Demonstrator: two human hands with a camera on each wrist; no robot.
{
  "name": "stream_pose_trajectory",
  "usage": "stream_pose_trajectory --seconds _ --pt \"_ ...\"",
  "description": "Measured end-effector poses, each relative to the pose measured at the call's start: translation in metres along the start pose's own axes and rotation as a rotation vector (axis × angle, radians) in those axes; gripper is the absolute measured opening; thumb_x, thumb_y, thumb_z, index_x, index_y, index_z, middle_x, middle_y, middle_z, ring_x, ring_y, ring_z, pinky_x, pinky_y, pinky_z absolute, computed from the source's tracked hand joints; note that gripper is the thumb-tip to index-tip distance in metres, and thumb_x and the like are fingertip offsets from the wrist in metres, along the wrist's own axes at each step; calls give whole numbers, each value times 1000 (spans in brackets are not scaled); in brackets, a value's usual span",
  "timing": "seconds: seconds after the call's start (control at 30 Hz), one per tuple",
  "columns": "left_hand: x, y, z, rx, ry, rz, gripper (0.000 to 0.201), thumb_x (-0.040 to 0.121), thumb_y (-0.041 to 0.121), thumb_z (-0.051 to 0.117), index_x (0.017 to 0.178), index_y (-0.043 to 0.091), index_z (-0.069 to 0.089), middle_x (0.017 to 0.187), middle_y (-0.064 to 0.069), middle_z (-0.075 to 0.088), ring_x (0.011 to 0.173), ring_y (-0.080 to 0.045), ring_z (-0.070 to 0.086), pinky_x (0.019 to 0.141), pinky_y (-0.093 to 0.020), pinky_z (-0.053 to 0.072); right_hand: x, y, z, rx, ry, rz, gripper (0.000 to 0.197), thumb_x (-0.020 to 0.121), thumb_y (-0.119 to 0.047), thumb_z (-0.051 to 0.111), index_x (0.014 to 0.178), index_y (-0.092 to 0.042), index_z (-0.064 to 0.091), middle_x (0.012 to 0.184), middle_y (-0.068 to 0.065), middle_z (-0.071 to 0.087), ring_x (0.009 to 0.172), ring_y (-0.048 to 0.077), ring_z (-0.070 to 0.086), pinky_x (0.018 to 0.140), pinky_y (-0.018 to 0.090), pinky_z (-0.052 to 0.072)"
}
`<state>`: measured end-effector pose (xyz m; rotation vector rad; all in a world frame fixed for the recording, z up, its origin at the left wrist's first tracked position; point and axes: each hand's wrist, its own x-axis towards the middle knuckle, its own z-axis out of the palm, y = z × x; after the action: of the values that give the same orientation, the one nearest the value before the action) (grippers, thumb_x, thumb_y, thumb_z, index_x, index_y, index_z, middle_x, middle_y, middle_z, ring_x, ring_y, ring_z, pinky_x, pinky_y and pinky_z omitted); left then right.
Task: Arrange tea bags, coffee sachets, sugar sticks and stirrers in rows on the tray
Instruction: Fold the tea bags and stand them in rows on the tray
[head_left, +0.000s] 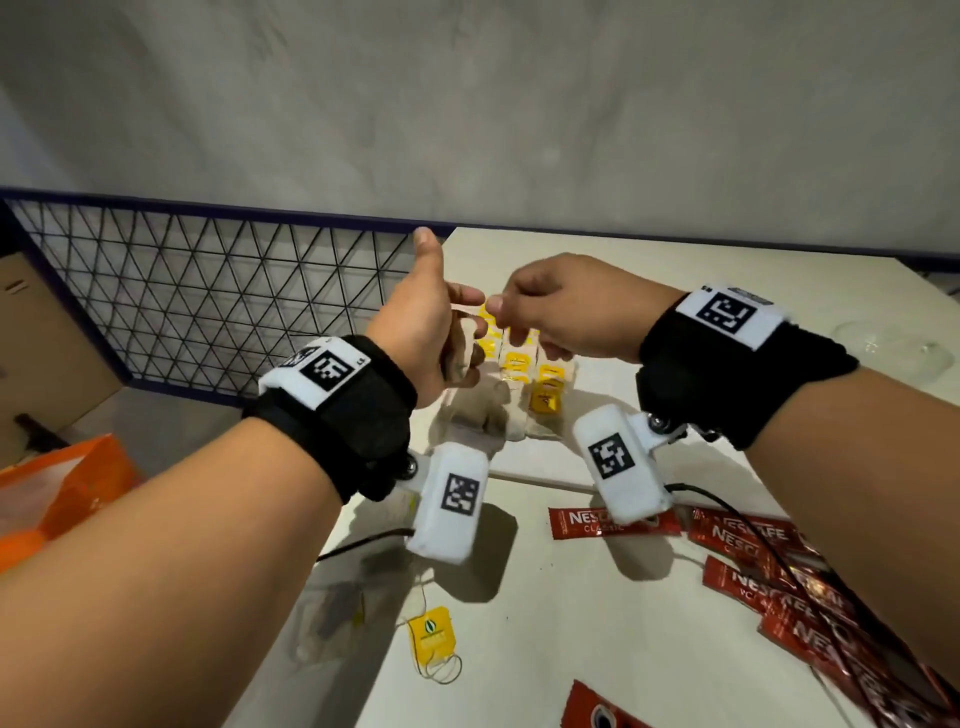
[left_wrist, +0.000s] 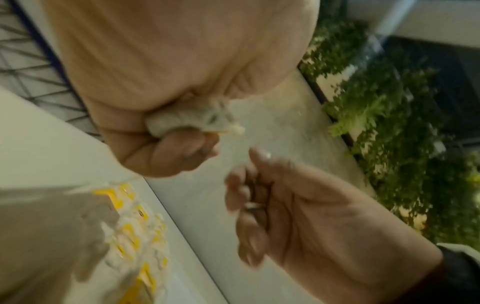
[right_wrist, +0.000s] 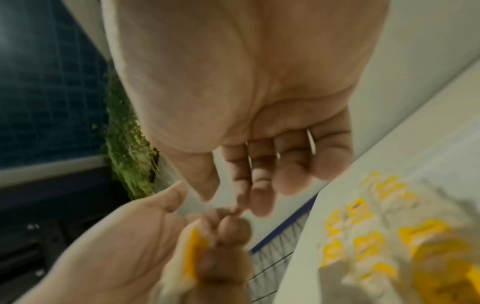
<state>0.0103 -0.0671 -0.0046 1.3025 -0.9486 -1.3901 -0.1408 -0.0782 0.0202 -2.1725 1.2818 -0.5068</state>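
My left hand (head_left: 447, 322) is raised over the white tray (head_left: 602, 384), thumb up, fingers curled round a crumpled tea bag (left_wrist: 192, 121) whose yellow tag (right_wrist: 193, 253) shows in the palm. My right hand (head_left: 519, 317) hovers just right of it with loosely curled fingers. Its fingertips (right_wrist: 241, 203) meet the left fingers, and I see nothing in them. Below both hands, tea bags with yellow tags (head_left: 519, 364) lie in rows on the tray. Red coffee sachets (head_left: 753, 545) are scattered on the table at the near right.
A loose tea bag with a yellow tag (head_left: 431, 634) lies on the table near the front. A wire mesh panel (head_left: 208, 291) stands at the left, with an orange bag (head_left: 62, 499) on the floor. Something clear and plastic (head_left: 883, 343) sits far right.
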Motion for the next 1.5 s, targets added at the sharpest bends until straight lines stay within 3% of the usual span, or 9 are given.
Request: stream_pose_trajectory --seconds 0.17,0.33,0.43,0.53,0.8,0.97,1.1,1.3,1.5 --pt "-5 -2 7 -54 23 81 84 83 82 11 103 10 50 80 -15 45 52 -18 34 52 -26 33 -8 -12 1 -2 42 -64 32 91 -46 57 82 -16 65 57 -13 62 46 5 50 48 16 42" --pt "-18 -6 11 -82 -59 197 69 92 71 19 100 10 50 71 -9 54 55 -21 47 50 -26 36 -11 -9 1 -35 40 -67 19 88 -34 66 80 -17 66 66 -7 61 46 4 49 51 19 40" --pt "-27 -13 0 -20 -195 269 32 84 40 60 92 9 61 80 -9 60 73 -28 58 63 -35 50 -18 -7 -8 15 62 -97 12 89 -28 66 85 -18 66 66 -8 58 43 1 47 45 14 38" --pt "-32 -19 -7 199 -223 348 13 81 15 70 90 6 67 86 -11 71 86 -31 67 79 -42 54 -23 -7 -13 54 89 -114 9 89 -25 67 86 -17 68 71 -6 60 42 -4 47 43 11 37" --pt "-38 -21 -2 414 -227 280 18 94 24 59 93 8 67 89 -4 75 82 -22 69 74 -36 52 -25 -6 -17 -26 140 -88 9 84 -26 70 80 -18 69 64 -9 58 50 0 48 57 21 40" --pt "-40 -19 12 763 296 546 49 67 55 78 83 15 53 78 5 60 67 -14 52 62 -33 44 -24 -6 -15 -81 276 9 15 81 -26 67 69 -17 65 58 -10 54 56 5 47 53 24 34" --pt "-45 -15 26 1041 375 655 42 68 60 71 75 20 60 73 6 63 72 -15 59 64 -31 47 -23 -14 -10 -89 312 13 18 79 -26 66 64 -18 63 56 -10 53 57 5 47 51 24 32" --pt "-29 -12 12 690 33 489 28 70 41 71 81 16 74 79 -1 75 83 -18 72 84 -42 56 -29 -13 -22 -13 296 -80 20 78 -37 73 89 -22 67 75 -9 61 63 4 51 56 21 37" --pt "-38 -7 7 658 -156 449 8 85 14 73 90 7 75 65 12 72 59 9 61 60 -6 42 -30 -11 -29 -186 106 -89 5 86 -32 69 84 -28 68 72 -14 63 61 -3 54 50 4 35"
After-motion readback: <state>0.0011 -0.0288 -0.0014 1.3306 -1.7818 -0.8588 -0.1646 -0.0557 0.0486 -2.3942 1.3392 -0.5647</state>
